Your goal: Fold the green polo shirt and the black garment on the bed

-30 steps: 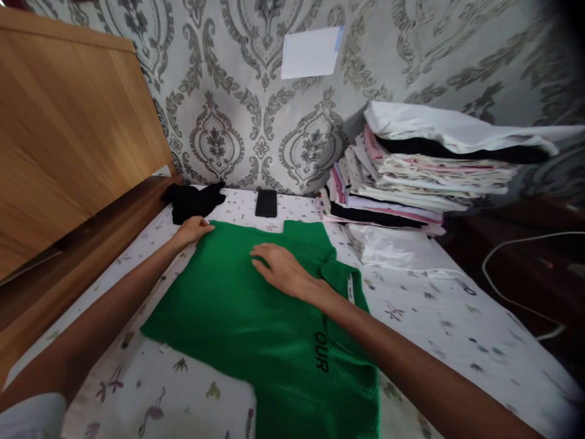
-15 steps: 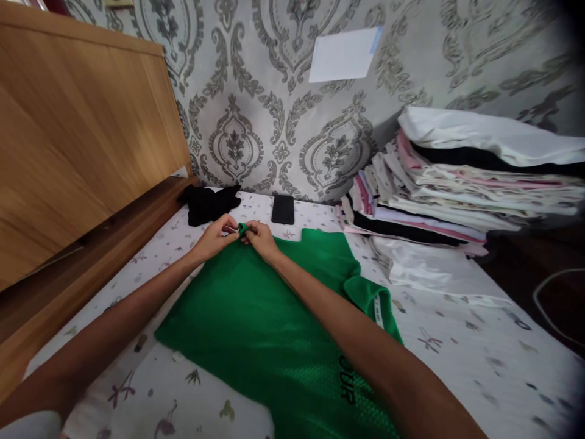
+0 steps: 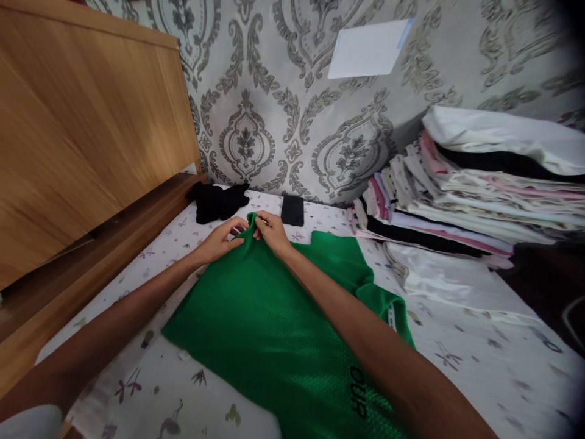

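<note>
A green shirt [image 3: 256,305] with black lettering lies spread on the white patterned sheet [image 3: 237,402]. Its collar, with a white label, is at the right. My right hand [image 3: 272,233] pinches the shirt's far edge and lifts a small peak of cloth. Just left of that peak, my left hand [image 3: 225,239] has its fingers apart, with the fingertips close to or touching the raised cloth.
A tall stack of folded clothes [image 3: 475,195] stands at the right, with a white garment [image 3: 452,277] below it. Near the wall lie a black cloth [image 3: 219,202] and a dark phone-like object [image 3: 292,210]. A wooden cabinet [image 3: 100,116] is at the left.
My left hand has loosened its pinch on the shirt's edge and its fingers have parted. My right hand still pinches the cloth, which now rises in a taller peak. The view has shifted slightly left.
</note>
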`<state>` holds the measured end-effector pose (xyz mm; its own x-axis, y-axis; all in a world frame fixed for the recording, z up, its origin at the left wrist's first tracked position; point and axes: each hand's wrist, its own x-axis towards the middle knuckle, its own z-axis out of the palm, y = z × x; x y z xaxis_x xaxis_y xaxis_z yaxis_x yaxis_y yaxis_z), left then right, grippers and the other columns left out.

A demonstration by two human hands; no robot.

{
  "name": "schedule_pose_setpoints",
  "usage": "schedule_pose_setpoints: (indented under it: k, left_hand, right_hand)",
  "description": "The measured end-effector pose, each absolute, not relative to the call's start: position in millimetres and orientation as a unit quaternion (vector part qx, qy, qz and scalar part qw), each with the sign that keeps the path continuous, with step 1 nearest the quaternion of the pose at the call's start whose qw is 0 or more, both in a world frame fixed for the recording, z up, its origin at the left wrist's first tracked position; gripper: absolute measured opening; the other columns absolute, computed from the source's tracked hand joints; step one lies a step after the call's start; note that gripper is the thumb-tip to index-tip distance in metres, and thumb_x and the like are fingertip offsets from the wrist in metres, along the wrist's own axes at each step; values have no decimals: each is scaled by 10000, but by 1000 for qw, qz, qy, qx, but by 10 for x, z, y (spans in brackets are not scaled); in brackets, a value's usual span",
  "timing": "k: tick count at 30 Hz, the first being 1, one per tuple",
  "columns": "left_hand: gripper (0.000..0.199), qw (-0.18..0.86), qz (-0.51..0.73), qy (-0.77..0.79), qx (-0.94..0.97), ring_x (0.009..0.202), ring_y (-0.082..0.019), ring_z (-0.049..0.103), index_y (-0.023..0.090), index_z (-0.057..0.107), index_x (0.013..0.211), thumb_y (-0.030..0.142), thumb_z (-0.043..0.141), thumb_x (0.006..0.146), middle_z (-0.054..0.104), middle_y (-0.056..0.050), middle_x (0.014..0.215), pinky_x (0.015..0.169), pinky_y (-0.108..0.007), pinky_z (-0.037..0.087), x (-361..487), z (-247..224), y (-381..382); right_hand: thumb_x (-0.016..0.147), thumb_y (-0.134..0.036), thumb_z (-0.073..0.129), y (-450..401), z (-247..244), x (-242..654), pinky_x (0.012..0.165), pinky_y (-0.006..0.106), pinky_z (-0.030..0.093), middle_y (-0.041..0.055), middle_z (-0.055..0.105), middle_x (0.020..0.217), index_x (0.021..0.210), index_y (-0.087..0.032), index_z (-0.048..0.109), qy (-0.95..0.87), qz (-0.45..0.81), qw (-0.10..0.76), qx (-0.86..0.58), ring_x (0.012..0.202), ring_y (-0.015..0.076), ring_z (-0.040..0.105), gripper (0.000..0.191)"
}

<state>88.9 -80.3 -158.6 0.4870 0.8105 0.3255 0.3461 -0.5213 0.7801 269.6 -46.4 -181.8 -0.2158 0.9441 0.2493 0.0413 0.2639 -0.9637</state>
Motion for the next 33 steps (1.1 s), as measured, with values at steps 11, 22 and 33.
schedule_pose_setpoints:
  k: [11, 22, 33]
  left_hand:
    - [392, 263, 197, 490, 807, 549, -108, 406, 195, 395, 585, 455, 534, 842, 398, 45, 557, 537, -239, 278, 540, -1523, -1151]
    - [452, 532, 266, 565, 572, 473, -86, 455, 232, 437, 990, 287, 771, 691, 525, 103, 581, 466, -183, 286, 345, -1520, -1370]
    - [335, 727, 1, 474, 497, 731, -196, 712, 161, 707, 943, 354, 817, 694, 764, -66, 867, 620, -274, 576, 35, -1236, -1995]
  right_hand:
    - [922, -276, 435, -356, -1786, 2584, 484, 225, 489, -64, 519, 495, 954, -212, 572, -633, 415, 506, -413, 474, 131, 598, 155]
    - [833, -109, 467, -174, -2083, 2389, 806, 378, 513, 21, 610, 662, 709, -207, 546, -679, 335, 428, -494, 743, 201, 649, 176]
    - [859, -170, 428, -160, -2215, 2401, 890, 424, 488, 69, 674, 814, 841, -207, 620, -719, 265, 406, -497, 905, 247, 631, 197]
